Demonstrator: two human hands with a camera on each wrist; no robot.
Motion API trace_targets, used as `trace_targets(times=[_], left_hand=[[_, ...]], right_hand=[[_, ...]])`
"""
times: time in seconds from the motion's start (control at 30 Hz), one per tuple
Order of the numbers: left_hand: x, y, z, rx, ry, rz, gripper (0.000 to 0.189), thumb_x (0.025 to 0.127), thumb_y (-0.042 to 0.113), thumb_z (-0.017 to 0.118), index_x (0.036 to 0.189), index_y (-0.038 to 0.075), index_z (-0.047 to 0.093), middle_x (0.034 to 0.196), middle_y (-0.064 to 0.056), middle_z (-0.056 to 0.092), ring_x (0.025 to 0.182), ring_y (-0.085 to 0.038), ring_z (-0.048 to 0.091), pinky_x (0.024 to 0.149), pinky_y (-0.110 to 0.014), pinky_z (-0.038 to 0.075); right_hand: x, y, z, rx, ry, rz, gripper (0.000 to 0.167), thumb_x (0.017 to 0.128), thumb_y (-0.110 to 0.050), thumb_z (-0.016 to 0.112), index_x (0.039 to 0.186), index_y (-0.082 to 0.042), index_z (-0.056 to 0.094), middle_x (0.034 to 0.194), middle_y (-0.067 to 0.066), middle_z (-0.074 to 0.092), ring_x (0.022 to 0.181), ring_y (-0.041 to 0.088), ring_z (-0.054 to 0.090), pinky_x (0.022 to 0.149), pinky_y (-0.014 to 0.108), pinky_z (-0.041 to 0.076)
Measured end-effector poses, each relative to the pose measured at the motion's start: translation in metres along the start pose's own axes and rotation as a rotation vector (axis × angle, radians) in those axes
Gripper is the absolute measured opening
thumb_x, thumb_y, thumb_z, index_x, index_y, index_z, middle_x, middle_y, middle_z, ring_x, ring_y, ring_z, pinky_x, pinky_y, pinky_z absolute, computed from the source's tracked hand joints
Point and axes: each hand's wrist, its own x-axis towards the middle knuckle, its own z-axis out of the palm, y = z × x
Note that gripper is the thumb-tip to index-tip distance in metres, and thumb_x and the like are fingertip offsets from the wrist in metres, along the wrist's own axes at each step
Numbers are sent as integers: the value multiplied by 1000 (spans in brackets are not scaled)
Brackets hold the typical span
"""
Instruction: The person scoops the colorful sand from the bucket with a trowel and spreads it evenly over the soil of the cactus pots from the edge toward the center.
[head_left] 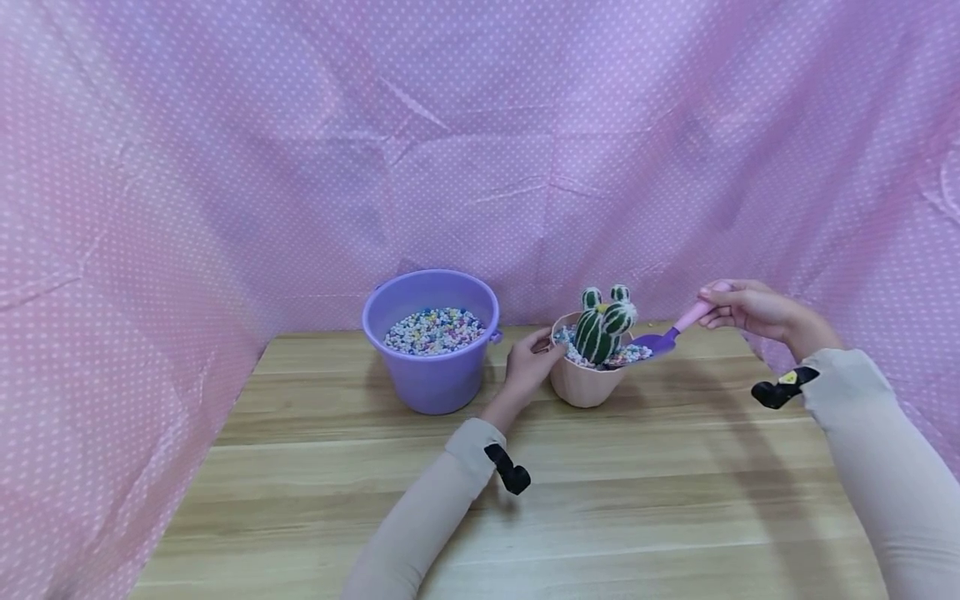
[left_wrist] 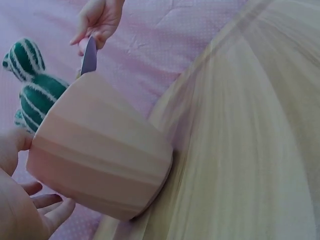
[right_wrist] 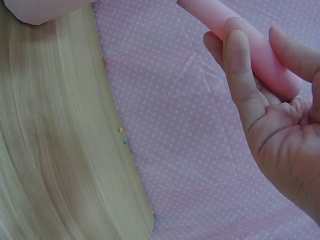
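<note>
A pale pink plant pot (head_left: 585, 388) stands on the table with a green and white toy cactus (head_left: 594, 340) in it, small pale and coloured beads around the cactus's base. My left hand (head_left: 531, 360) holds the pot's left side, thumb over the rim and fingers along the outer wall. On the other side, my right hand (head_left: 750, 310) grips the pink handle (right_wrist: 260, 57) of a small trowel (head_left: 658, 342). Its purple blade bears beads and tilts down over the pot's right rim. From the left wrist view, the blade shows edge-on at the rim.
Left of the pot, a purple bucket (head_left: 438, 379) holds many multicoloured beads (head_left: 435, 332). Two small loose beads (right_wrist: 122, 136) lie near the edge of the wooden table (head_left: 600, 500). Pink dotted cloth (head_left: 480, 167) hangs behind and at the sides.
</note>
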Motion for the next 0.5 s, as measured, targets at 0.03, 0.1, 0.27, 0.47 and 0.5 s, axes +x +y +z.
trace_targets(times=[0.03,0.1,0.27,0.47,0.5], left_hand=[[-1,0,1,-16,-9,-12,46,90,18,72,133,4,66,126,-14,72,118,-21,68,99,-27,57],[-2,0,2,-25,-19,-20,47,89,18,72,134,4,66,127,-15,72,120,-22,67,101,-29,57],[4,-5,0,-5,-35,-22,47,91,19,72,136,7,65,129,-13,71,123,-22,66,103,-28,56],[13,-6,-6,-36,-87,-58,48,92,19,73,138,9,64,135,-12,68,124,-22,65,100,-29,58],[14,-6,-7,-41,-95,-67,48,92,20,72,138,10,64,136,-12,68,123,-22,65,98,-29,58]], right_hand=[[0,0,0,-2,8,2,33,108,3,33,111,0,66,97,15,77,87,21,76,82,28,63],[0,0,0,-3,20,6,32,108,2,34,111,0,66,96,15,76,87,21,76,81,28,63],[0,-1,1,-10,33,10,31,108,2,35,111,0,65,96,15,76,86,20,76,81,28,63],[1,-2,2,-27,60,20,30,108,1,37,108,-3,66,93,13,77,85,20,76,79,27,63],[1,-2,2,-28,65,22,30,108,1,37,108,-4,66,93,13,77,84,20,76,79,27,63]])
